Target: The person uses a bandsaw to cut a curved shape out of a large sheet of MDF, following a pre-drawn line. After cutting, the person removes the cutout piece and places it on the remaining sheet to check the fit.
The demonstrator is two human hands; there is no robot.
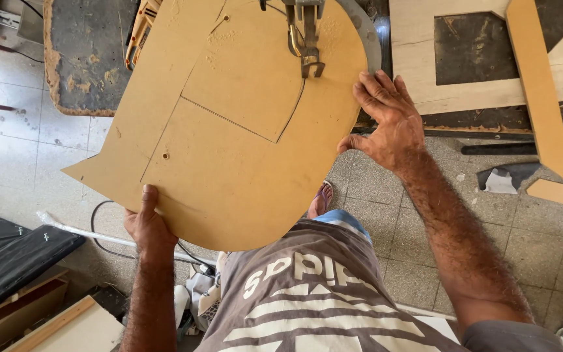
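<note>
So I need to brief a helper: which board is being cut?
Look at the saw's blade guard at top centre. Beneath it lies the large tan board, held by both hands. Unlike the pale offcuts on the bench, it has one rounded edge and pencil lines.

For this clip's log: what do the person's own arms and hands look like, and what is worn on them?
Both arms are bare to the upper edge of view, with dense dark hair along the forearms. The left hand and right hand wear no gloves, rings, watch or bands that can be seen. A grey short sleeve shows at the right upper arm, matching the grey T-shirt with white printed stripes.
</note>
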